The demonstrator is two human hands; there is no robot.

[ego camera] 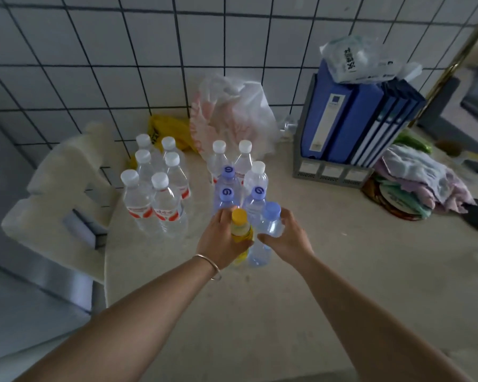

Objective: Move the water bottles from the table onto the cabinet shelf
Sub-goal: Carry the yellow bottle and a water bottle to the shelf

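Left hand (221, 241) fingers wrapped around a yellow-capped bottle (241, 230); right hand (289, 238) fingers wrapped around a blue-capped clear water bottle (269, 221), both upright mid-table (342, 271), touching each other.

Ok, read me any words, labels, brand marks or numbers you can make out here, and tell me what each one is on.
No word or number reads clearly.
Blue caps: a round ring-like logo, no letters.
Red labels on the white-capped bottles: print too blurred.
Plastic package on the binders: dark characters, unreadable.
Blue binder spine label: too small.
Yellow bottle in the left hand: label unreadable.
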